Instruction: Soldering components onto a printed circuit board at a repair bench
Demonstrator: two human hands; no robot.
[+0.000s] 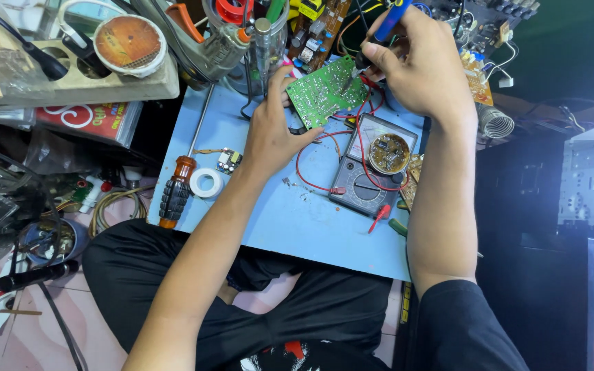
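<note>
Circuit board (324, 89) tilted above blue board (290, 213), by the multimeter (372, 168) | your left hand (273, 134) pinches its lower edge | your right hand (417, 65) grips soldering iron (379, 31), tip touching it | screwdriver (175, 191) lies left.

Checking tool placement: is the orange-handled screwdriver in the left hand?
No, the screwdriver lies on the blue board while the left hand holds the green circuit board.

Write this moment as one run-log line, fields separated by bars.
left hand: holds green circuit board | right hand: holds blue-handled soldering iron, tip on board | multimeter: on blue board
</note>
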